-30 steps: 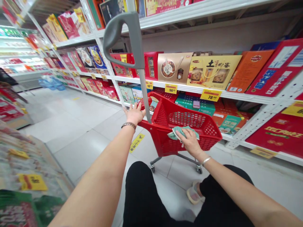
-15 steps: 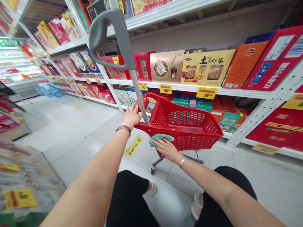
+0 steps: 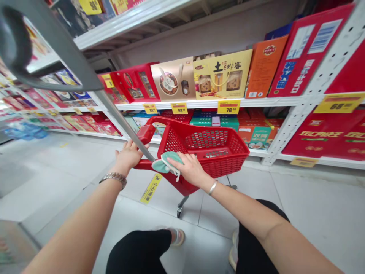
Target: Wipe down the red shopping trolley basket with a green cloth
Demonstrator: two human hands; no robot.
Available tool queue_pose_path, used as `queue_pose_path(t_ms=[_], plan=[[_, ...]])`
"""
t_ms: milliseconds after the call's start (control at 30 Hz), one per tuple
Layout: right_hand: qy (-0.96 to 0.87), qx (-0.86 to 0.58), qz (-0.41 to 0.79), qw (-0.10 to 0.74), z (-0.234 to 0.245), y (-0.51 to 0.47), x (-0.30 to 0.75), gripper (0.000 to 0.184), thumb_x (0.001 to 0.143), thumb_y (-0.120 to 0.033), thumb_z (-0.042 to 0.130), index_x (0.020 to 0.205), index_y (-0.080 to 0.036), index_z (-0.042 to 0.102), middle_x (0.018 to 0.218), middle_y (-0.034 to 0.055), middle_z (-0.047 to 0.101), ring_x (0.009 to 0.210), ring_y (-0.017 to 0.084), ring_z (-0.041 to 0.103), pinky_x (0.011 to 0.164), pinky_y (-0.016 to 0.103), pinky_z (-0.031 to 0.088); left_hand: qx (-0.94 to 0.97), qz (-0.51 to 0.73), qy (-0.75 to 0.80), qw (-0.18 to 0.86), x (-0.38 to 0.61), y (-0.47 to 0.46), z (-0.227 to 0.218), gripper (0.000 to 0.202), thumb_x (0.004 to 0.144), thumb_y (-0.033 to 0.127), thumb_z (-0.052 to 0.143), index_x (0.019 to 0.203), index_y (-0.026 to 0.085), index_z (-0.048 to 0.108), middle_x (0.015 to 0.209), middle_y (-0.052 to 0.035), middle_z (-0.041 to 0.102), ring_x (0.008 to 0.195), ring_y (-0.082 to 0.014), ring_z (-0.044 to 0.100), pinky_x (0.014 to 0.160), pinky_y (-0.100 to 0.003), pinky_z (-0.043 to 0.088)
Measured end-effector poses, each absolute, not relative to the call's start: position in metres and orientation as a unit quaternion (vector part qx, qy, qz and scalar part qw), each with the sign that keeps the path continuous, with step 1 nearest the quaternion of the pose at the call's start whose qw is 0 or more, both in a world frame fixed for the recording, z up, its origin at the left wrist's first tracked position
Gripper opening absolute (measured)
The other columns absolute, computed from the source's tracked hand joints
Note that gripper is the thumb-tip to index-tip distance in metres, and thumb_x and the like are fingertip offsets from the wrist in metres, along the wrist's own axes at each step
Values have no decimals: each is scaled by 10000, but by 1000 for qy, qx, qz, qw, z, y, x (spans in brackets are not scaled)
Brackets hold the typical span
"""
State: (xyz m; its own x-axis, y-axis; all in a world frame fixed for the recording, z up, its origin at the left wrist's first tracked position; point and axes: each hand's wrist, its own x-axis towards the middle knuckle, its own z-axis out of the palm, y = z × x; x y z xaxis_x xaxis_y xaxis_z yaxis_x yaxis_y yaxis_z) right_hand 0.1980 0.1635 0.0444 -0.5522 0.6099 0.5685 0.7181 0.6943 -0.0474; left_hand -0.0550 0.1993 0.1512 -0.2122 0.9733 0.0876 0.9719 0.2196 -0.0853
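A red plastic shopping basket (image 3: pixel 225 160) on wheels stands on the floor in front of me. Its grey pull handle (image 3: pixel 59 57) rises up to the left, close to the camera. My left hand (image 3: pixel 128 156) grips the basket's near left rim beside the handle pole. My right hand (image 3: pixel 189 167) presses a green cloth (image 3: pixel 163 163) against the near rim, fingers flat over it. The basket's inside looks empty.
White shelves (image 3: pixel 256 102) with red, gold and orange gift boxes run along behind the basket, with yellow price tags (image 3: pixel 228 107) on the edges. A yellow floor sticker (image 3: pixel 150 188) lies on the grey tiles. My knees in black trousers are below.
My right hand has carried the cloth from the basket's front side up onto the near rim by the pole. The view has shifted left and closer, and the grey handle now looms at upper left.
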Motion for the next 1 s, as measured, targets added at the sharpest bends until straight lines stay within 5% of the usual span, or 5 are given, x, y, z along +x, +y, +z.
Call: queue_pose_path(t_ms=[300, 567, 767, 1000], plan=[[-861, -433, -82, 253, 15, 186, 280, 565, 956, -31, 453, 1455, -272, 564, 1163, 108, 690, 965, 224, 563, 895, 390, 339, -619, 0, -785, 19, -59, 205, 161, 476, 1017, 427, 333, 1413, 327, 576, 1576, -76, 494, 1523, -379, 299, 1142, -776, 235], [-814, -523, -57, 249, 3, 199, 375, 480, 919, -147, 596, 1357, -335, 657, 1330, 84, 672, 1076, 243, 579, 940, 409, 310, -587, -26, -809, 26, -57, 217, 167, 646, 996, 450, 397, 1602, 266, 269, 1644, -122, 374, 1504, -371, 344, 1157, -722, 273], [-737, -624, -55, 253, -3, 222, 435, 362, 916, -246, 612, 1253, -301, 730, 1228, 95, 721, 1026, 272, 607, 842, 384, 378, -600, -10, -799, 31, -59, 226, 165, 579, 998, 471, 355, 1534, 261, 422, 1514, -118, 561, 1484, -379, 376, 1146, -724, 294], [-782, -538, -31, 312, -6, 234, 383, 396, 868, -165, 618, 1247, -199, 726, 1133, 117, 735, 966, 254, 602, 870, 356, 432, -596, 9, -802, 34, -56, 231, 164, 540, 994, 517, 375, 1487, 339, 507, 1620, -90, 429, 1496, -393, 355, 1161, -718, 282]])
